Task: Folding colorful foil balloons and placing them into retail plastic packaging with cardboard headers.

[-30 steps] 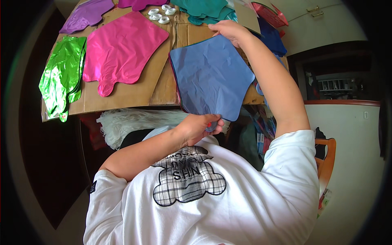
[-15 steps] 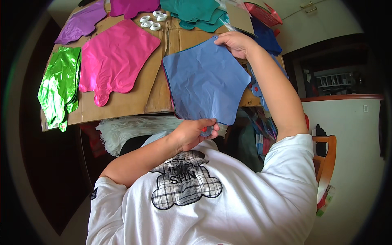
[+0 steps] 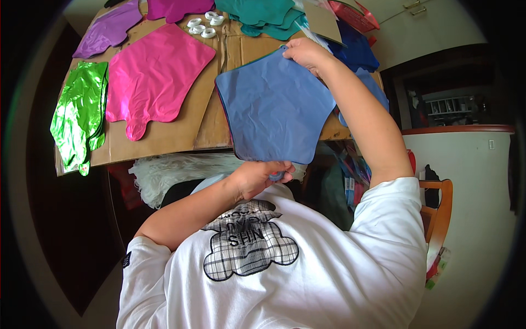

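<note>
A stack of flat star-shaped foil balloons (image 3: 276, 107), blue on top with darker and reddish edges showing beneath, is stretched between my hands over the table's near edge. My left hand (image 3: 263, 176) grips the stack's near tail, close to my chest. At the far tip, my right hand (image 3: 307, 54) pinches the corner between thumb and fingers. To the left lie pink foil balloons (image 3: 159, 77) and, beyond them, shiny green ones (image 3: 80, 115).
Brown cardboard (image 3: 181, 142) covers the table. Purple balloons (image 3: 109, 28), teal balloons (image 3: 268, 16) and white ribbon rolls (image 3: 208, 33) lie farther back. White stringy material (image 3: 178, 174) hangs below the front edge; a wooden chair (image 3: 438, 211) stands at right.
My right hand has shifted slightly left and away with the far tip. The stack has moved a little left and up, while my left hand stays nearly in place.
</note>
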